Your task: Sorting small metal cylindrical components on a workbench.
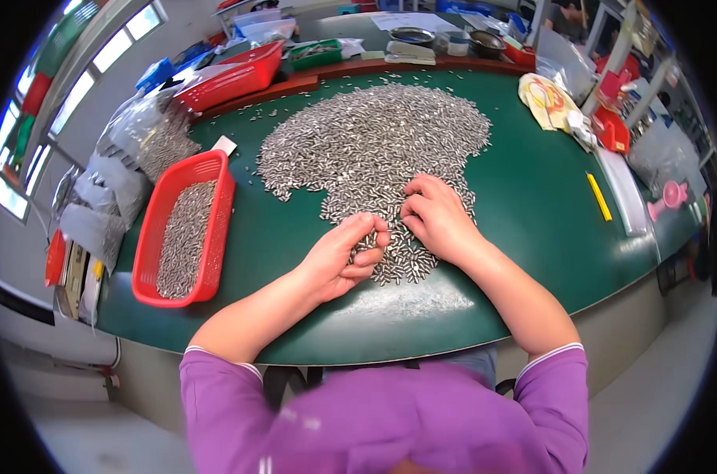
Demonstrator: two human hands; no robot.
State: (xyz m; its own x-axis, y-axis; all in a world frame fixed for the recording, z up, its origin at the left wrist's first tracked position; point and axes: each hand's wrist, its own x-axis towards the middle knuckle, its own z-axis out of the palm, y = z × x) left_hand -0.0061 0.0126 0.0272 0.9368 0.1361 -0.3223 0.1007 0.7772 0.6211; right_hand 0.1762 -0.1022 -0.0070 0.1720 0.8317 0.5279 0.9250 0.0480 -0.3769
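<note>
A broad heap of small, shiny metal pins (374, 134) spreads over the green tabletop and narrows toward me. At its near end my left hand (346, 257) is curled, thumb against the fingers, with a few metal pins showing in its palm. Just to the right, my right hand (441, 219) rests on the pins with its fingers bent down into them. Whatever is between its fingertips is hidden. On the left stands a red plastic basket (225, 197), partly filled with the same kind of pins.
Clear plastic bags (109, 186) of parts crowd the left edge. Along the back, a wooden strip (255, 96) borders the table near another red basket (236, 75) and metal bowls (411, 35). A yellow marker-like stick (598, 197) and a patterned cloth bag (544, 101) lie at right.
</note>
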